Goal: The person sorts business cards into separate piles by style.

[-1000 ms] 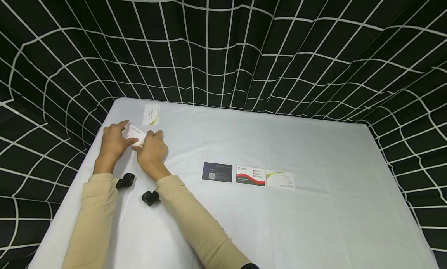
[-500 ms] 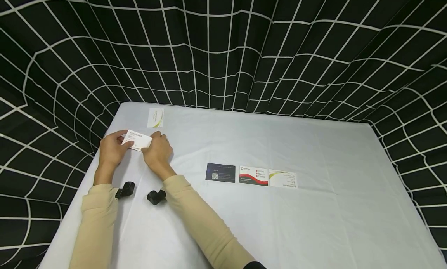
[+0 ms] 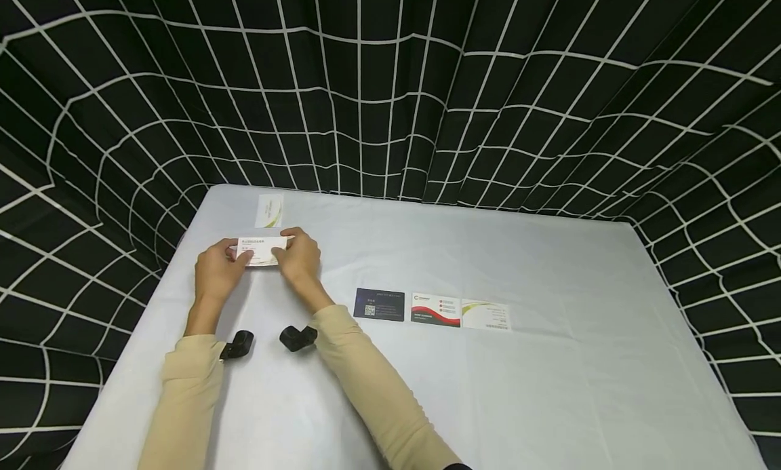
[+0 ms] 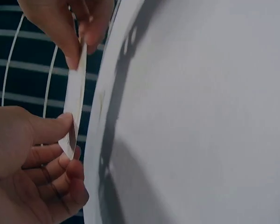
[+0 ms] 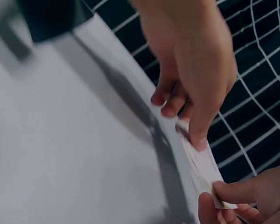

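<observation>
A few white business cards [image 3: 261, 247], printed with small text, are held together in the air over the left part of the table. More than one card edge shows at their ends. My left hand [image 3: 218, 270] pinches the left end, thumb on the printed face and fingers behind. The right end is pinched by my right hand [image 3: 300, 258] in the same way. Seen from the left wrist, the cards [image 4: 76, 98] stand nearly edge-on, slightly spread at the lower end. In the right wrist view the cards [image 5: 203, 163] run between both hands.
A white card with a yellow-green curve [image 3: 269, 211] lies beyond the hands. To the right lie a dark card with a QR code [image 3: 379, 304], a red-and-white card [image 3: 436, 310] and another white card [image 3: 486, 315]. A black grid curtain [image 3: 390, 104] surrounds the white table [image 3: 549, 388].
Both hands have moved to the right with the business cards, which have turned from a slant to nearly level in the head view. The cards lying on the table stay put.
</observation>
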### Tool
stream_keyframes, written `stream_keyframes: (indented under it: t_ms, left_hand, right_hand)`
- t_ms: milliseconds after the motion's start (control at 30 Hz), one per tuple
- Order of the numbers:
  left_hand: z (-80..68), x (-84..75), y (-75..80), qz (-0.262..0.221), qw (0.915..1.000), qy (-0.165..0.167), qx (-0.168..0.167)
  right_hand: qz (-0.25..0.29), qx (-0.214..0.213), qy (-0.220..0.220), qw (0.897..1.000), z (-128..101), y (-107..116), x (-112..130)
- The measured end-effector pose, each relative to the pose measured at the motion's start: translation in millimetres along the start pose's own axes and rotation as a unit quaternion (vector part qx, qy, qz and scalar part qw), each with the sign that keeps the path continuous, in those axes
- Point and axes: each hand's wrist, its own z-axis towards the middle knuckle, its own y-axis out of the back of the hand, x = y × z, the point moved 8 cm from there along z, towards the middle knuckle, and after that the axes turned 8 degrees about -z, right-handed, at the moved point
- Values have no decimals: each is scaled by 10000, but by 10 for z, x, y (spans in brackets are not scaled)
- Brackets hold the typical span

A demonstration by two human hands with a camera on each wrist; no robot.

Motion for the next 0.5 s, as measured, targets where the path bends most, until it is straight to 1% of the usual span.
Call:
stream_keyframes:
  t_ms: [100,200,367,500]
  left_hand:
    - [-36,-147,-106,31,10000,-29,-26]
    - [-60,-320,-245,23,9999,-140,29]
    - [-119,-607,-506,-21,9991,-373,184]
    - [-200,-835,-743,-57,9975,-644,296]
  right_hand:
    - [63,-8,-27,10000,26,160,-123]
    - [173,-7,-59,9998,45,345,-251]
    - [472,-97,-52,9988,23,683,-460]
    - [489,-272,-7,9984,-1,958,-664]
